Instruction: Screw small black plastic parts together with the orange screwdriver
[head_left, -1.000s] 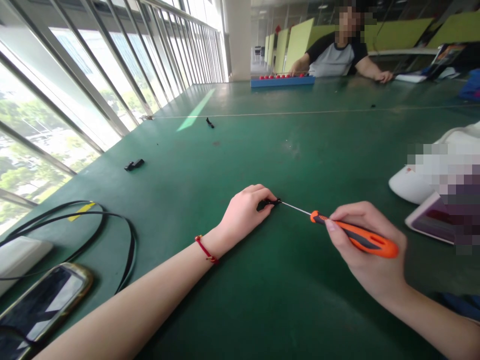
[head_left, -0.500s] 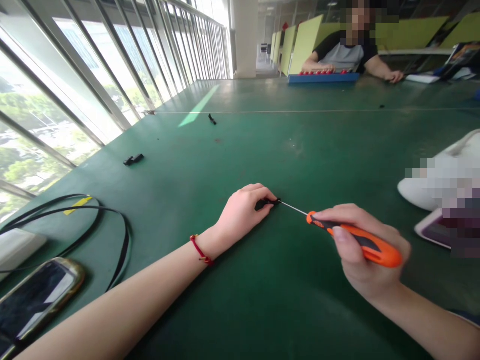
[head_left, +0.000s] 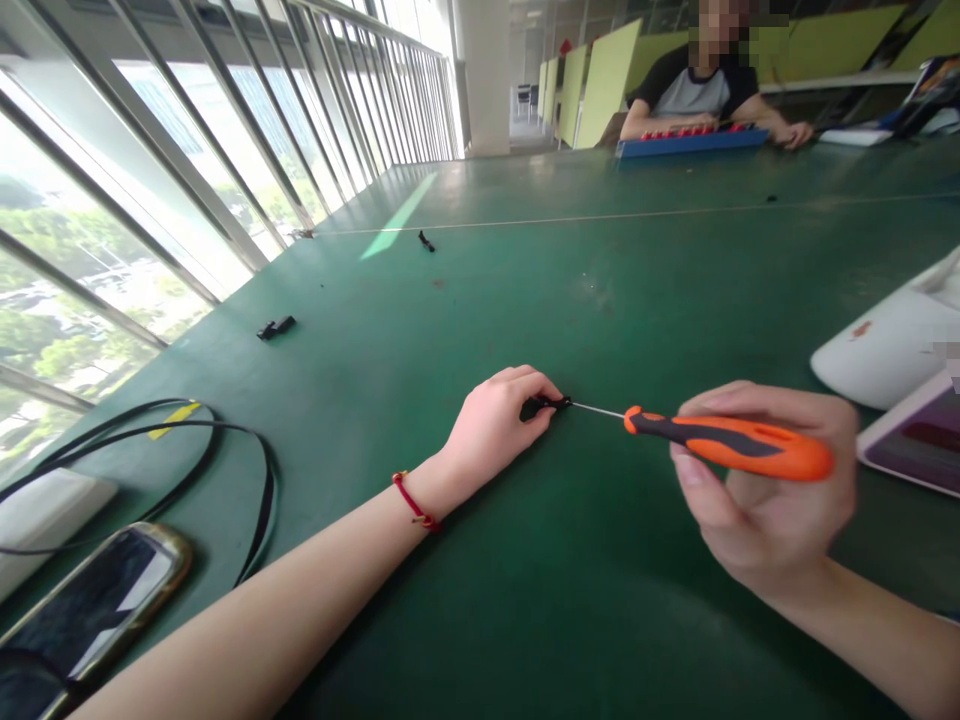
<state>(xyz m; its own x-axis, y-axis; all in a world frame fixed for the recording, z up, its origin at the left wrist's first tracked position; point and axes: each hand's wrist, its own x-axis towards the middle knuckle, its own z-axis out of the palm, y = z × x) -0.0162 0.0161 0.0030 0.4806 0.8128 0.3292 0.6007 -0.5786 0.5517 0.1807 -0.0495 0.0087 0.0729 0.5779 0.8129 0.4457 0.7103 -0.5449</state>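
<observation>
Resting on the green tabletop (head_left: 525, 560), my left hand (head_left: 502, 425) pinches a small black part (head_left: 534, 406) between thumb and fingers. Its far end sticks out past the fingertips; the rest is hidden, and I cannot make out its exact kind. My right hand (head_left: 780, 490) grips an orange and dark grey screwdriver (head_left: 739, 443) by its handle, with the thumb below and the fingers above. The thin metal shaft runs left, nearly level, and its tip meets the exposed end of the black part. A red bracelet (head_left: 416, 503) circles my left wrist.
Left of my arm lie a phone (head_left: 90, 600), a white box (head_left: 52, 510) and a looped black cable (head_left: 262, 480). Small black pieces (head_left: 277, 327) sit further back. At right stand a white object (head_left: 885, 340) and a purple-fronted box (head_left: 915, 430). Across the table, a person (head_left: 697, 90) sits behind a blue tray (head_left: 694, 143).
My right hand has shifted its hold around the screwdriver, its fingers now looser and more spread. The handle has turned and sits more level. Across the table, the blue tray has moved right.
</observation>
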